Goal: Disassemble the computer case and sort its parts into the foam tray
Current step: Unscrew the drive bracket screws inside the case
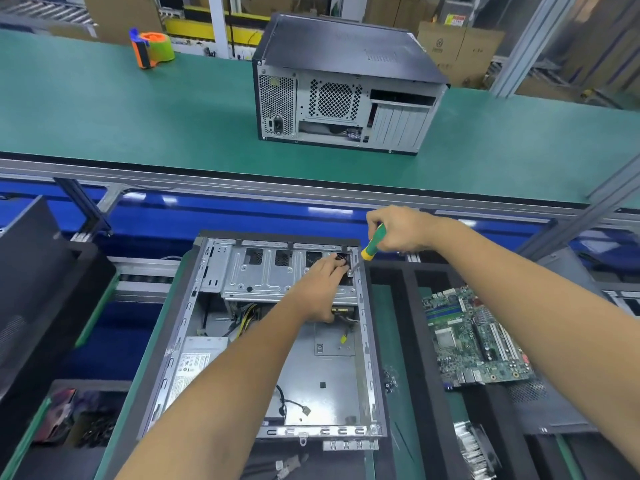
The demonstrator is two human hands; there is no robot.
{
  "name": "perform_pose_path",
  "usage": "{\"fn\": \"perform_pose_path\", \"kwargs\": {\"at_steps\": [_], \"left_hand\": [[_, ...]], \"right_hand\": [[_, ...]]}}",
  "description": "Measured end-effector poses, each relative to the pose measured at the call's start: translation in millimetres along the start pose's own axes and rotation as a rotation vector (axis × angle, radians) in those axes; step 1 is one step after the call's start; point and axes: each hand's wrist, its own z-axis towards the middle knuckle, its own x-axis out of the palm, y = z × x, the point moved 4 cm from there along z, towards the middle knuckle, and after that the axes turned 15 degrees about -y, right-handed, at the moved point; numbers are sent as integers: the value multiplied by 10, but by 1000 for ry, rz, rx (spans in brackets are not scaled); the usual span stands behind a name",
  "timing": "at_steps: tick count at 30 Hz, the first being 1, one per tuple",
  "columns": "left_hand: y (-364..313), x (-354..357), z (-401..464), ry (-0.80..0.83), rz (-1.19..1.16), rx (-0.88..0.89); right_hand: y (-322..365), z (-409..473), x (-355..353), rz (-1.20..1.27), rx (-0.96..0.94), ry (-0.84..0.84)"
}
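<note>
Screwdriver (373, 242) (right hand (398, 230)) — case (214, 341) corner

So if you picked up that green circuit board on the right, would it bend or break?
The circuit board looks flat and rigid, so it probably stays stiff. It is thin, so likely light. Many small parts stick up from it, so rough handling could probably damage them.

Screwdriver (373, 242) tip and left hand (320, 285) fingertips hidden inside case (180, 327).

I see the open computer case (263, 341) lying flat, left of the foam tray (408, 306) holding a green motherboard (478, 337).
</note>
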Motion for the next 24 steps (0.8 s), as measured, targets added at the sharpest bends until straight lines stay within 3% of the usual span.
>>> {"fn": "perform_pose_path", "kwargs": {"at_steps": [5,12,15,18,21,24], "left_hand": [[-4,-4,0,3,-1,-4],[-17,-23,-10,3,-3,1],[-22,-43,-7,2,10,10],[-29,-51,-3,12,20,11],[-21,-43,-4,19,19,7],[-10,-27,-2,14,18,18]], "right_hand": [[46,-8,-25,-189,30,-9],[247,-31,-32,165,35,138],[391,-33,121,189,23,157],[469,27,193,217,50,66],[403,118,89,77,76,-41],[339,147,51,160,109,85]]}}
